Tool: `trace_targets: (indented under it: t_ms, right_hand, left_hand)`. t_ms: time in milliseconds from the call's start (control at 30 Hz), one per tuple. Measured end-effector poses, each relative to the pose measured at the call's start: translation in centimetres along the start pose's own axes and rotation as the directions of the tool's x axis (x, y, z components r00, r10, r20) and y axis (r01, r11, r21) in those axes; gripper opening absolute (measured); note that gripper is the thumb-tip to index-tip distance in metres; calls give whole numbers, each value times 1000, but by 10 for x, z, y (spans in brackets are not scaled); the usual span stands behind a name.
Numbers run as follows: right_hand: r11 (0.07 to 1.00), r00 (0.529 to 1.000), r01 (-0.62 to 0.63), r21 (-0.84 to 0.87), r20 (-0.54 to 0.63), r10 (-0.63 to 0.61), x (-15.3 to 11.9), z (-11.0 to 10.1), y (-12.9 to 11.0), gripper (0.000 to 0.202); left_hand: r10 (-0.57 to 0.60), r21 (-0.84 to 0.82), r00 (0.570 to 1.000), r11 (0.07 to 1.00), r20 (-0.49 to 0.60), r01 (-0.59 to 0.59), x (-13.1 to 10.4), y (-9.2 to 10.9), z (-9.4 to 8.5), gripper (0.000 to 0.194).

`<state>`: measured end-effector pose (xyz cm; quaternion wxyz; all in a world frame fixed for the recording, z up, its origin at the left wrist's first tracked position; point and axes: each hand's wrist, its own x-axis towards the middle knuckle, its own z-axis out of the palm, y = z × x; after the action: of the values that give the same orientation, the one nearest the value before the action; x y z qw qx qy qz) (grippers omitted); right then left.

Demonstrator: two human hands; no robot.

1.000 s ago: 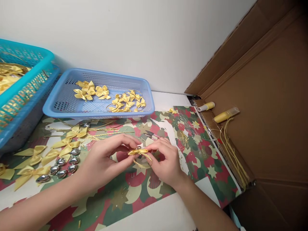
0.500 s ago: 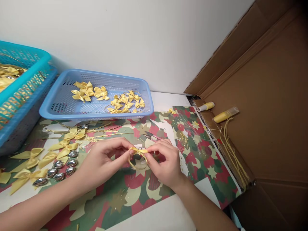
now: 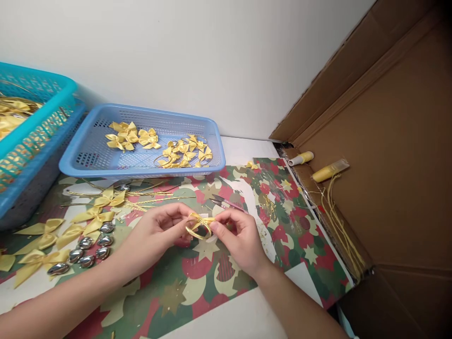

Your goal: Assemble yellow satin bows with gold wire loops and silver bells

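Between both hands, above the patterned paper, is a yellow ribbon bow with a loop of gold cord hanging at its near side. My left hand pinches the bow's left end between thumb and fingers. The other end is pinched by my right hand. Left of my left hand lie loose yellow bows and several shiny silver beads. Just beyond the hands are gold cords and a pair of small scissors.
A blue basket holding finished-looking bows stands at the back. At far left is a turquoise basket stacked on another. Cardboard walls the right side, with yellow thread and two spools, one a yellow tube, beside it.
The bow has been turned in the fingers, so its cord loop now tilts left and shows its crossing strands. Both hands stay in nearly the same place.
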<state>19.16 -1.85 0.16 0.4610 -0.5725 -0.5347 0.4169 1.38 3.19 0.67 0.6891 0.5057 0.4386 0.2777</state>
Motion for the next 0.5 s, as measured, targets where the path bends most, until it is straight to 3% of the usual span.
trace_targets:
  t_ms: [100,233,300,500]
  right_hand:
    - [972,985,160,-174,-43,-169,0,2,-1,7]
    - [805,860,419,-420,-102,-500,-1,2,-2,7]
    - [765,839,437,-473,-92,-536,-1,2,-2,7]
    - [783,879,388,-486,-61,-473,-1,2,2,7]
  left_hand:
    - [5,-35,1000,999,26,-4,1,-4,2,37]
    - [33,-14,999,999,16,-33,0,-6,3,35]
    - [41,3,999,999,26,-41,-1,-6,3,33]
    - [102,83,994,991,40,-106,0,-6,2,27]
